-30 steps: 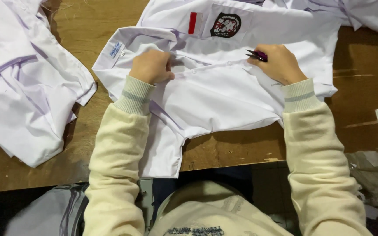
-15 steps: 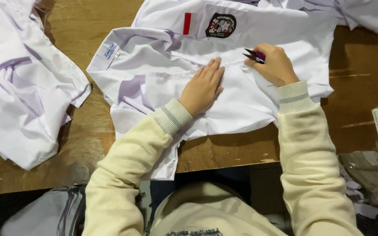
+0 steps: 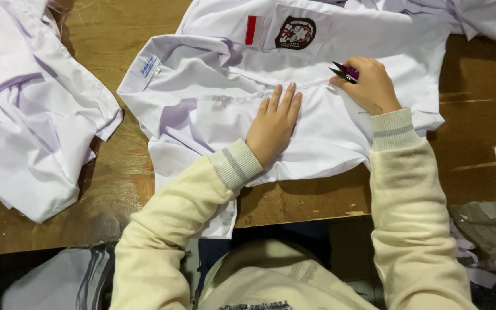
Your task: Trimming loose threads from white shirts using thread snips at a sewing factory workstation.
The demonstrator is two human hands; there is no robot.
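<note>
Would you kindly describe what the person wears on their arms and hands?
Both arms are covered by long cream sleeves with ribbed cuffs, each cuff crossed by a grey stripe. The left hand and right hand are bare: no gloves, and no rings or watch that I can see.

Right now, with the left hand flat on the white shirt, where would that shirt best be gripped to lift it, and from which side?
Probably the collar end of the white shirt, from the table's far left side. It lies free there, while the left hand presses the middle and the right hand, holding thread snips, rests farther right.
</note>
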